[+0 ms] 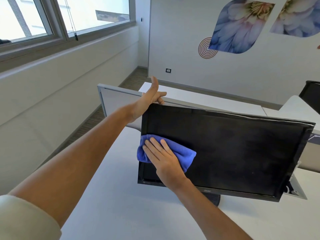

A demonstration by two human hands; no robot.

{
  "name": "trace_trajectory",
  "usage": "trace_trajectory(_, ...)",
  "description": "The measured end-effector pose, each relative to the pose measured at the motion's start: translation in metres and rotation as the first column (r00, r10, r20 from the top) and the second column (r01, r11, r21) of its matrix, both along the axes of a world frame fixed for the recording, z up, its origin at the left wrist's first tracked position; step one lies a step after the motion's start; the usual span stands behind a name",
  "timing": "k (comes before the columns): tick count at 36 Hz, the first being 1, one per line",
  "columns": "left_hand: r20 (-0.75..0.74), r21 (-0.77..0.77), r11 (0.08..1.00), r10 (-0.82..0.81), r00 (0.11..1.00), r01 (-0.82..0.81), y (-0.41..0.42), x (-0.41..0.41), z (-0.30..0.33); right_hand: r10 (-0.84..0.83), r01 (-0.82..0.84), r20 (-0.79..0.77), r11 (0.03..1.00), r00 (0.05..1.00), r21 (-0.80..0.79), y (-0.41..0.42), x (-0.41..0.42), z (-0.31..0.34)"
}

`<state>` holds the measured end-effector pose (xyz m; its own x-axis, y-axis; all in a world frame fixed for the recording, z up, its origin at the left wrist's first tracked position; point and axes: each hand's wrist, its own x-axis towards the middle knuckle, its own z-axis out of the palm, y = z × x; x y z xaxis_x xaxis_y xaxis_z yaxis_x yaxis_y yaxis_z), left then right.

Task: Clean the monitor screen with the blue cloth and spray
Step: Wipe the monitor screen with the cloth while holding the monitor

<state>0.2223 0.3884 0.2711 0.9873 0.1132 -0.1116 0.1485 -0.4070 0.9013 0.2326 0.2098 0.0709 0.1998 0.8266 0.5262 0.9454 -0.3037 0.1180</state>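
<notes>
Bracing the black flat-panel monitor (225, 149) at its top-left corner, the left hand (147, 101) hooks fingers over the edge so it cannot tip. The right hand (162, 158), fingers flat and together, presses the folded blue microfibre cloth (181, 151) against the screen's left edge, above the white bench (112, 196). No spray is visible.

Flat black monitor screen (233, 153), matte, framed by a glossy black bezel. Folded blue microfibre cloth (180, 151): solid violet-blue, no pattern. Smooth white table (121, 205), plain. Pale grey divider panel (119, 101) edged in silver-grey. White wall carries petal-shaped flower prints (239, 26) in blue, lilac and pink, plus orange concentric rings (207, 48). Cream sleeve (26, 220) seen at lower left.
</notes>
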Motion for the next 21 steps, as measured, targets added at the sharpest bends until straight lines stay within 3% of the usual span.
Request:
trace_trajectory(5,-0.019,-0.004,1.0,0.024,1.0,-0.024,0.0,0.004,-0.003,0.007,-0.007,0.024,1.0,1.0,-0.014,0.0,0.012,0.019)
trace_trajectory(12,-0.015,-0.054,0.998,-0.029,0.999,0.028,0.004,0.008,-0.008,-0.051,0.093,-0.144,0.948,0.988,0.304,0.029,0.035,0.087)
trace_trajectory(15,-0.009,-0.057,0.998,-0.025,1.0,0.024,0.003,0.007,-0.009,-0.035,0.073,-0.157,0.967,0.987,0.243,0.03,0.029,0.083)
trace_trajectory(21,-0.018,0.02,0.999,0.04,0.999,-0.04,0.003,0.008,-0.011,-0.042,0.042,-0.024,0.999,0.999,0.017,0.008,0.01,0.034)
